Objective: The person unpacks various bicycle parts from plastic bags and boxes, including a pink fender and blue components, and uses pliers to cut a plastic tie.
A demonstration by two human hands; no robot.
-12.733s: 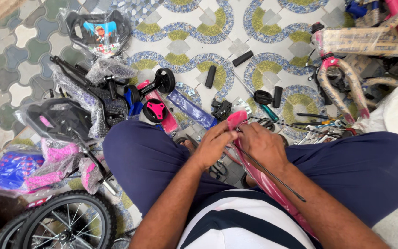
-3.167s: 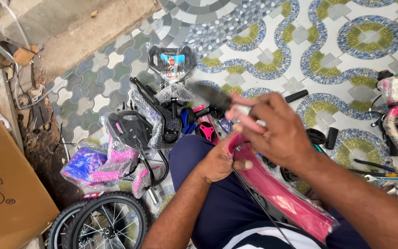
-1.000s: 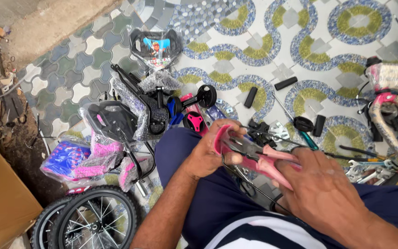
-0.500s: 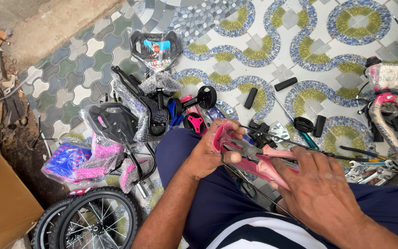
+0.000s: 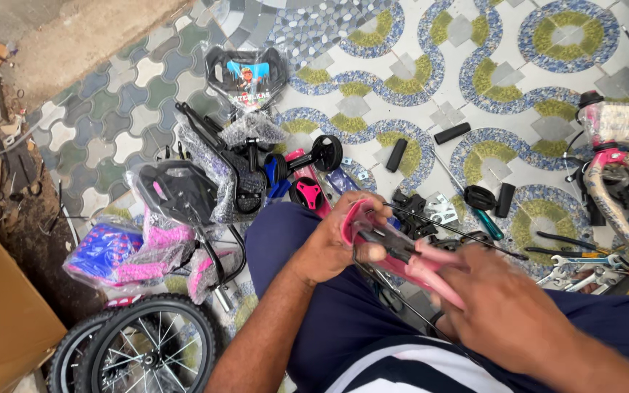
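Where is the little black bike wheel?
In the head view, the black wheel lies at the bottom left on the floor, beside the cardboard box and below the wrapped pink parts.

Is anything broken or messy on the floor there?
Nothing looks broken. Bike parts lie scattered over the tiled floor: a wrapped seat, black grips, wrenches. The left hand and right hand hold a pink part.

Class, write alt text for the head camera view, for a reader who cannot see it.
A seated person's left hand and right hand hold a pink bicycle part over their lap. Around them on the patterned tile floor lie a black saddle, a small wheel, black grips and spanners.
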